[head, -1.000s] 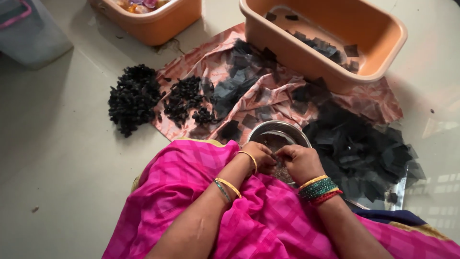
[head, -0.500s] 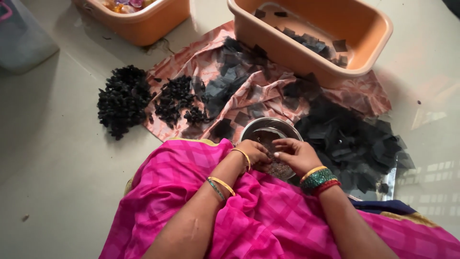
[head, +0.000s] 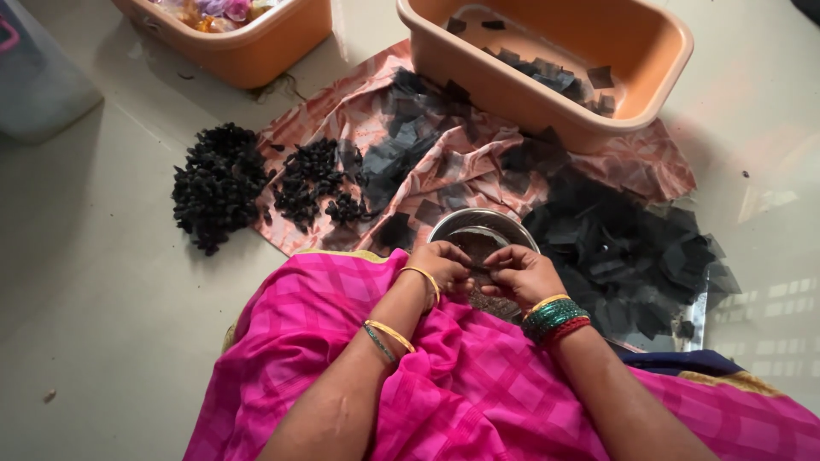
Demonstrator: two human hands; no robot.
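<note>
A home floor used for handwork: a polished tile floor (head: pixel 102 282) fills the frame, a pink cloth (head: pixel 461 162) is spread at centre, 2 orange plastic tubs (head: pixel 547 77) sit along the top, and black pieces (head: pixel 218 183) are heaped at left.

Quick count of what's seen from the head view. Two orange plastic tubs are counted: one (head: pixel 547 72) at the far edge of the pink printed cloth (head: pixel 359 111), with a few black squares in it, and another tub (head: pixel 231 43) off the cloth's far left corner on the floor. One steel bowl (head: pixel 483 230) is found at the cloth's near edge. One cloth is spread out. Three heaps of black folded pieces are counted: a big one (head: pixel 218 183) just off the left edge and two smaller ones (head: pixel 312 179) on the cloth. One loose pile of black fabric squares (head: pixel 632 252) is seen at the right. The pieces themselves can't be counted.
</note>
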